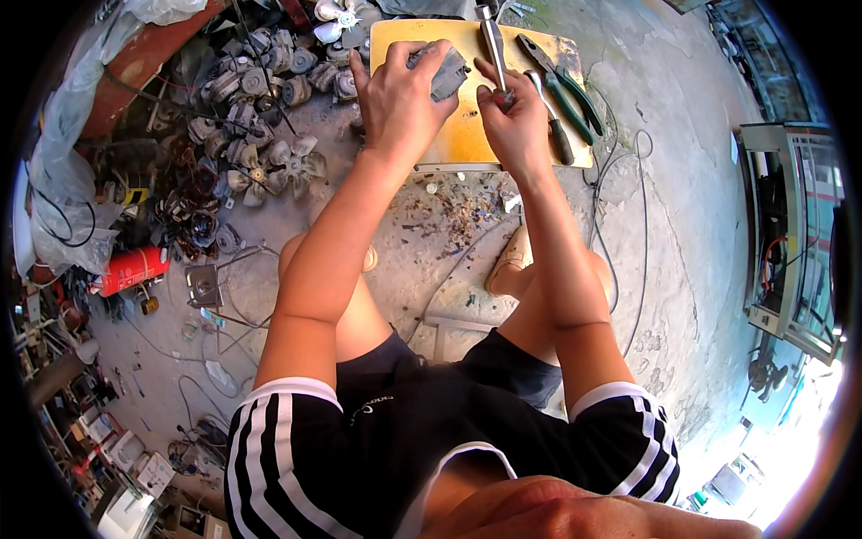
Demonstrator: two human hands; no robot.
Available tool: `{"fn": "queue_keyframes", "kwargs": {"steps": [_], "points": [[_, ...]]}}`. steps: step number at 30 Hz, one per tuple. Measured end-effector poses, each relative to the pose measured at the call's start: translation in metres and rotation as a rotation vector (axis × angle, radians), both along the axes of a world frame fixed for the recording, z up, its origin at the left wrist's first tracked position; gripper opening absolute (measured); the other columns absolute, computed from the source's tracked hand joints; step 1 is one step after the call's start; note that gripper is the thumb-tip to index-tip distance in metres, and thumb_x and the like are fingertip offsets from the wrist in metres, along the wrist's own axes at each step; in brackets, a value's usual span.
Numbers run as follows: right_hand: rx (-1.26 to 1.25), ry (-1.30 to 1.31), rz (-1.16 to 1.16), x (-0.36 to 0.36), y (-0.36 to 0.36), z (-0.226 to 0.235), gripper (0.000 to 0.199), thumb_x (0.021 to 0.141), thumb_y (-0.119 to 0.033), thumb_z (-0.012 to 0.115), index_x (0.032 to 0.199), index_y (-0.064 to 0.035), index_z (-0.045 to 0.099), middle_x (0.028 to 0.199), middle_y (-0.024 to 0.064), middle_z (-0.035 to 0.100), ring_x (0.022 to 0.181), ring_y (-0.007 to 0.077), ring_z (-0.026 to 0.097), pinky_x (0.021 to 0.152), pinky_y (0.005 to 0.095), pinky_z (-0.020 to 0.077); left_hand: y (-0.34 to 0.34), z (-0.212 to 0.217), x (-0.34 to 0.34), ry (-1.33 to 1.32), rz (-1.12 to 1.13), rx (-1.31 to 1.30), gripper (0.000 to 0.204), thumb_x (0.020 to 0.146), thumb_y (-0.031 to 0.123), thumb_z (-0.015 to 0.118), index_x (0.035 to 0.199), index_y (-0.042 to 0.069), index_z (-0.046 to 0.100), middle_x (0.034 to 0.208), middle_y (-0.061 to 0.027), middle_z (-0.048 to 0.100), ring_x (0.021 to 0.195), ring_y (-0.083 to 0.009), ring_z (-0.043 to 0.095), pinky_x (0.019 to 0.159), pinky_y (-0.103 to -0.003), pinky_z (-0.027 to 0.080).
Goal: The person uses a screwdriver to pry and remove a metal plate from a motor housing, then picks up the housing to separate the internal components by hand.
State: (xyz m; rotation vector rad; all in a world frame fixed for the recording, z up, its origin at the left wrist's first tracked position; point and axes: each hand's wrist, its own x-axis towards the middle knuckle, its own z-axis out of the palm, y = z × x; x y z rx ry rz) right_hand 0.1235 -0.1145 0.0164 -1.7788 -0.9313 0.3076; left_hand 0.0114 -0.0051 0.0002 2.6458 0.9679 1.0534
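I see the right hand (519, 126) pinching a forward-pointing steel-shafted tool (495, 54), right of the grey block (448, 83) the left hand (398, 106) grips.

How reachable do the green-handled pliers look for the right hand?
Probably yes: the pliers lie beside the right hand, uncovered, though it would likely first need to release its metal tool.

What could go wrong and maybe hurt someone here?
The shiny, metal-shafted tool in the right hand might slip and hit the left hand, whose bare fingers grip the grey, blocky part.

The pliers with dark green handles lie near the right edge of the flat yellow board, so a bump might knock them down.

The thin, dark, looped cable on the floor could trip someone.
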Motion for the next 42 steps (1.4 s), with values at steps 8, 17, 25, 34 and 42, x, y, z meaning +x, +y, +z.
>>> {"fn": "queue_keyframes", "kwargs": {"steps": [8,17,25,34,42], "points": [[-0.009,0.058,0.024,0.004,0.002,-0.009,0.029,0.090,-0.008,0.064,0.118,-0.0079,0.074,0.114,0.0129,0.065,0.078,0.0194,0.066,0.072,0.0293,0.0527,-0.001,0.002,0.001,-0.010,-0.001,-0.002,0.060,0.069,0.031,0.086,0.126,0.026,0.067,0.114,-0.0002,0.063,0.104,-0.0225,0.066,0.113,-0.067,0.027],[0.020,0.027,0.031,0.005,0.003,-0.012,0.027,0.090,-0.009,0.065,0.116,-0.0063,0.074,0.112,0.0147,0.066,0.078,0.0201,0.067,0.072,0.0302,0.0529,-0.001,0.002,0.002,0.025,0.024,-0.004,0.060,0.071,0.034,0.084,0.128,0.027,0.067,0.115,0.0003,0.063,0.105,-0.0210,0.065,0.113,-0.066,0.028],[-0.018,0.102,-0.041,0.009,0.010,-0.017,0.024,0.093,-0.020,0.069,0.108,-0.0018,0.074,0.087,0.0110,0.069,0.068,0.0172,0.065,0.066,0.0309,0.0520,-0.003,0.003,0.004,0.039,0.039,-0.004,0.061,0.071,0.033,0.084,0.128,0.027,0.066,0.115,-0.0002,0.063,0.104,-0.0209,0.066,0.113,-0.066,0.028],[0.031,0.262,-0.049,0.016,0.023,-0.017,0.028,0.094,-0.028,0.074,0.099,-0.0005,0.074,0.073,-0.0042,0.063,0.063,0.0027,0.048,0.056,0.0222,0.0385,-0.004,0.005,0.004,0.045,0.044,-0.009,0.062,0.070,0.033,0.084,0.129,0.027,0.066,0.115,-0.0008,0.063,0.105,-0.0212,0.066,0.113,-0.067,0.029],[-0.023,0.304,-0.041,0.019,0.020,-0.015,0.024,0.091,-0.022,0.077,0.103,-0.0012,0.075,0.080,-0.0029,0.067,0.069,0.0037,0.054,0.060,0.0212,0.0427,-0.005,0.005,0.004,0.032,0.045,-0.004,0.062,0.070,0.034,0.084,0.129,0.027,0.066,0.114,-0.0007,0.063,0.103,-0.0217,0.066,0.113,-0.067,0.029]]}}
